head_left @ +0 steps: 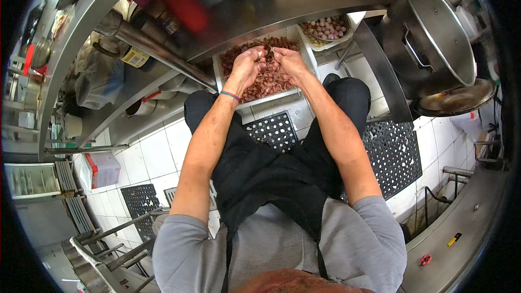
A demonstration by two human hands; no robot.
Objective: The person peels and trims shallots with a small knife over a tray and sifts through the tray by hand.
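A white crate (pixel 218 70) in front of my knees is filled with small reddish-brown bulbs and loose skins (pixel 266 89), which look like shallots. Both hands are close together above it. My left hand (pixel 249 66), with a coloured band at the wrist, has its fingers pinched around something small and pale. The fingers of my right hand (pixel 290 64) are also pressed together, and what they grip is too small to name. To the right of the crate, a bowl of pale purple peeled bulbs (pixel 329 26) rests in a second white container (pixel 355 19).
A steel table (pixel 304 0) stands just beyond the crate. A large steel pot (pixel 429 35) and a lidded pan (pixel 458 97) are at the right. Shelves with bags (pixel 100 89) and jars are at the left. Black perforated mats (pixel 391 157) lie on the tiled floor.
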